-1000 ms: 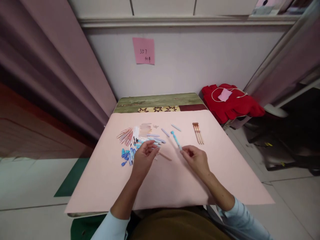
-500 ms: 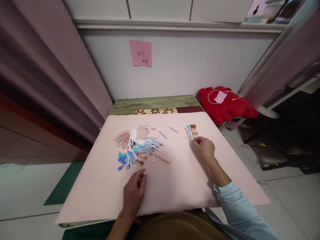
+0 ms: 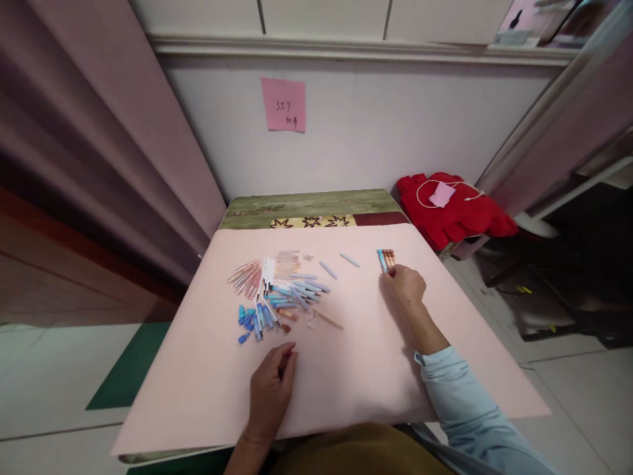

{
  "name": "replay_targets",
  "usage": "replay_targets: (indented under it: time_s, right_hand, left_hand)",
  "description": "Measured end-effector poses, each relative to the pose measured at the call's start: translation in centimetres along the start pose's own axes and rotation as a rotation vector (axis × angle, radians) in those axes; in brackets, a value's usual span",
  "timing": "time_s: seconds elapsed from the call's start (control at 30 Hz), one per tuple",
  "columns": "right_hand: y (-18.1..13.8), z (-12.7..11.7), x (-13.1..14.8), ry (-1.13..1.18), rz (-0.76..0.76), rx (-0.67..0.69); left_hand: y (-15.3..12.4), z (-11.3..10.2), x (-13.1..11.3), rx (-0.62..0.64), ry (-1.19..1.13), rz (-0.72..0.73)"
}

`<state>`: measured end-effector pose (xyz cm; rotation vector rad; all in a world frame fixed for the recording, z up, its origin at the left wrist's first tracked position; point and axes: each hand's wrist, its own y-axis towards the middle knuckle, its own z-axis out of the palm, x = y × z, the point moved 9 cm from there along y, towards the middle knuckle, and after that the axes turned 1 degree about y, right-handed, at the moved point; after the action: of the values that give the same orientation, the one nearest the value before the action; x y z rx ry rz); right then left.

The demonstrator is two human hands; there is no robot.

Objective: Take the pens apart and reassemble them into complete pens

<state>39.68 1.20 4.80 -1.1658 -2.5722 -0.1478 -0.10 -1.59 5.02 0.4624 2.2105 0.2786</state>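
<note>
At the right of the pink-covered table, my right hand (image 3: pixel 406 285) pinches the lower end of a light-blue pen (image 3: pixel 382 260). This pen lies alongside a row of several brown-capped pens (image 3: pixel 390 256), whose lower parts my fingers partly cover. My left hand (image 3: pixel 273 389) rests near the front edge with fingers loosely curled, thumb and forefinger slightly apart, and nothing visible in it. Beyond it lie blue caps (image 3: pixel 244 320), a brown pen barrel (image 3: pixel 287 315), pale blue-violet barrels (image 3: pixel 309 290), white refills (image 3: pixel 268 274) and clear pinkish tubes (image 3: pixel 246 276).
Two pale barrels, one of them a grey-blue barrel (image 3: pixel 328 269), lie apart at mid-table. A thin beige stick (image 3: pixel 328 319) and small clear pieces (image 3: pixel 310 323) lie beside the pile. Red cloth (image 3: pixel 445 218) sits off the table's far right corner. A pink note (image 3: pixel 284 105) hangs on the wall.
The light-blue pen has come over against the brown-capped pens and now lines up with them, my right hand still on it. My left hand stays by the front edge.
</note>
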Motion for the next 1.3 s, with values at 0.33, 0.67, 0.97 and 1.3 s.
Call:
replay_targets:
  time_s: [0.33,0.67,0.97,1.3]
  right_hand:
    - [-0.2,-0.2,0.0,-0.009,-0.059,-0.072]
    - [-3.5,2.5,8.2,0.388,-0.33,0.02]
    - [-4.6,5.8,13.4,0.067,-0.439,0.132]
    - [-1.6,2.9,9.8,0.063,-0.322,-0.114]
  left_hand:
    - [-0.2,0.5,0.4,0.038,-0.018,-0.041]
    - [-0.6,1.0,0.7,0.047,-0.008,-0.051]
    - [-0.7,0.6,0.5,0.024,-0.028,-0.082]
    - [-0.8,0.8,1.0,0.04,-0.109,-0.116]
